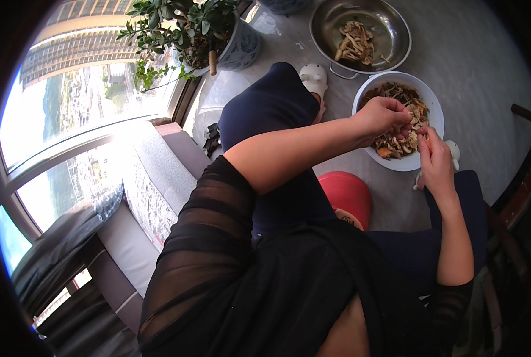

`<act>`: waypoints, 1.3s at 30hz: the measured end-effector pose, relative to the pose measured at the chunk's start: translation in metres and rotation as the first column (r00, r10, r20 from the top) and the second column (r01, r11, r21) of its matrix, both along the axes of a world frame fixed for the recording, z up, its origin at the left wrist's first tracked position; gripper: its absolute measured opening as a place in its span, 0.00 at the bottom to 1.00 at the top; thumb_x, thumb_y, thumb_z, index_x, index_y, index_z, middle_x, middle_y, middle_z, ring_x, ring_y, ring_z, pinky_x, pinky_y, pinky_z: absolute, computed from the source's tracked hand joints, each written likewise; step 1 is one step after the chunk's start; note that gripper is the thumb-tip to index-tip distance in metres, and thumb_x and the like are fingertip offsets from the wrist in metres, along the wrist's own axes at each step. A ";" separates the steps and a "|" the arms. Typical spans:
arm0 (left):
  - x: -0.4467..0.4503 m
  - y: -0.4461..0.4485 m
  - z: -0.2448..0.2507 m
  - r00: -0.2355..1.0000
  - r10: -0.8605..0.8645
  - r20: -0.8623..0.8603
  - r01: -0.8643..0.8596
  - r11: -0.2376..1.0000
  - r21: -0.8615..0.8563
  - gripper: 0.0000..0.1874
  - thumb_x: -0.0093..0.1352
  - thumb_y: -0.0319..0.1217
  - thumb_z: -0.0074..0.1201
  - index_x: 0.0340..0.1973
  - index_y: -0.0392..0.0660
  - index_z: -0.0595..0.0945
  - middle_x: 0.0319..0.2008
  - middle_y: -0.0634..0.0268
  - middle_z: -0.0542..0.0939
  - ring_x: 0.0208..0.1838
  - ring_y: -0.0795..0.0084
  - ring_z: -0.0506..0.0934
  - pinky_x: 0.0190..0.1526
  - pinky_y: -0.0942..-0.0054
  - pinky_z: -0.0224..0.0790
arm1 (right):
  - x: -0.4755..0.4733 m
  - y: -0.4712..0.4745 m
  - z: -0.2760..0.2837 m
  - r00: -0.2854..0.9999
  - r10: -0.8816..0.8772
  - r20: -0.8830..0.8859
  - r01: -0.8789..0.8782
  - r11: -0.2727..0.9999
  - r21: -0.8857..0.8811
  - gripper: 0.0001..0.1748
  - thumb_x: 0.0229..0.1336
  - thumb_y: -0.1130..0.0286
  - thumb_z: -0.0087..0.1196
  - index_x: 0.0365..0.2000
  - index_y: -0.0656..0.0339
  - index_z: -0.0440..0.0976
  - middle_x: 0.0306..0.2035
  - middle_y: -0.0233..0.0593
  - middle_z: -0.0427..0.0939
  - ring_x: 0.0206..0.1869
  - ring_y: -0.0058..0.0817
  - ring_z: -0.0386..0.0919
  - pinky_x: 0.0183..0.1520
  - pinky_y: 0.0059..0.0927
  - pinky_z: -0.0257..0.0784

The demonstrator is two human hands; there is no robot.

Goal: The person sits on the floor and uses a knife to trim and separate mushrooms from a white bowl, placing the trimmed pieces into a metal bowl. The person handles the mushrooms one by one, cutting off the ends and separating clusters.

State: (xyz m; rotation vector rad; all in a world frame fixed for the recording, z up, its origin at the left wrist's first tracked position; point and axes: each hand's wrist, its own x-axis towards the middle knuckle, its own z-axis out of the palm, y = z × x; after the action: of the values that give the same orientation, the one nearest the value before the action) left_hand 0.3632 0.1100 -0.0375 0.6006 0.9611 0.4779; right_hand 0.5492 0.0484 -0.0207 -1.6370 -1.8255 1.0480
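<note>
A white basin [436, 111] on the floor holds a mix of mushrooms [397, 145], brown stems and pale pieces with a few orange bits. Over its middle, my left hand [381, 118] pinches a small pale mushroom piece [411, 114] between thumb and fingers. Just to the right, my right hand [438, 163] grips a small knife [427, 141] by what looks like an orange handle. Its thin blade reaches toward my left fingertips, and my fingers partly hide it. Beyond the basin, a stainless steel bowl [388, 26] contains a cluster of slender mushrooms [357, 43].
A red plastic bucket or stool [352, 189] stands between my legs. White clogs [313, 76] are on my feet. A potted succulent [243, 44] stands by the window at upper left. Cushioned seating [136, 250] lies left; a dark wooden furniture edge [522, 201] is at right.
</note>
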 end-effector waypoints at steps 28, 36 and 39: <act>-0.008 0.009 -0.026 0.986 -0.055 -0.158 0.051 0.998 -0.026 0.09 0.68 0.32 0.57 0.33 0.39 0.77 0.23 0.68 0.75 0.29 0.74 0.77 0.32 0.77 0.72 | 0.025 0.004 -0.030 0.989 -0.104 -0.106 0.086 0.982 -0.170 0.12 0.69 0.67 0.43 0.38 0.67 0.69 0.18 0.34 0.67 0.22 0.20 0.65 0.28 0.26 0.61; 0.020 -0.006 -0.112 0.595 -0.001 -0.804 0.730 0.417 0.541 0.06 0.61 0.31 0.56 0.33 0.49 0.83 0.30 0.58 0.82 0.35 0.58 0.81 0.39 0.63 0.73 | 0.041 0.012 -0.007 0.942 -0.211 -0.261 0.184 0.975 -0.123 0.14 0.69 0.65 0.44 0.35 0.66 0.71 0.19 0.27 0.66 0.24 0.14 0.62 0.29 0.21 0.60; 0.027 -0.019 -0.135 0.509 -0.060 -0.859 0.854 0.157 0.495 0.08 0.60 0.31 0.54 0.35 0.52 0.82 0.30 0.60 0.82 0.36 0.57 0.81 0.38 0.60 0.73 | 0.045 0.013 -0.002 0.939 -0.219 -0.265 0.195 0.974 -0.117 0.13 0.69 0.65 0.44 0.35 0.66 0.71 0.19 0.27 0.66 0.24 0.14 0.63 0.29 0.21 0.60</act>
State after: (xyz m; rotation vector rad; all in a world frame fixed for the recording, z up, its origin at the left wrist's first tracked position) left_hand 0.3898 0.0905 -0.1728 2.3136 0.9946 0.0513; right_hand 0.5939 0.0613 -0.0231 -1.6003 -1.4122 1.2081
